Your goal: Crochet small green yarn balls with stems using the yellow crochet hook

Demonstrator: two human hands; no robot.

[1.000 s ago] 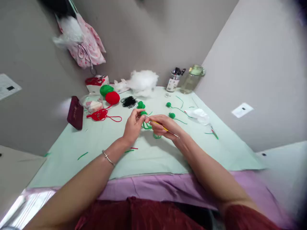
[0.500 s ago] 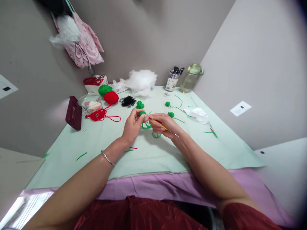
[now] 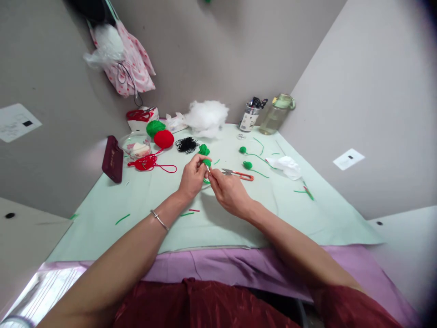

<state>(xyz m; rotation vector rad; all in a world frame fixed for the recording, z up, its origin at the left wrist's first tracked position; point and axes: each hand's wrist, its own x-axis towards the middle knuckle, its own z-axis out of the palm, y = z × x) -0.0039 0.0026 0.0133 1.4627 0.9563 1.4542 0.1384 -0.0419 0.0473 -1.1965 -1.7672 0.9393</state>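
Note:
My left hand is closed, pinching a small green crochet piece between thumb and fingers. From the right, my right hand grips a crochet hook whose metal end touches the piece; its handle is hidden in my fist. A loop of green yarn hangs below the piece between both hands. Just past my right hand lie thread snips with orange handles. Behind my left fingers sits a small bundle of green yarn.
Green balls with tails lie to the right, near crumpled white tissue. Red yarn, black cord and a maroon case are at the left. White stuffing, a pen cup and a bottle stand at the back.
My right hand has turned over the hook, hiding its yellow handle, and dropped slightly. The snips now show beside it, and less loose green yarn is visible. The whole view has shifted a little.

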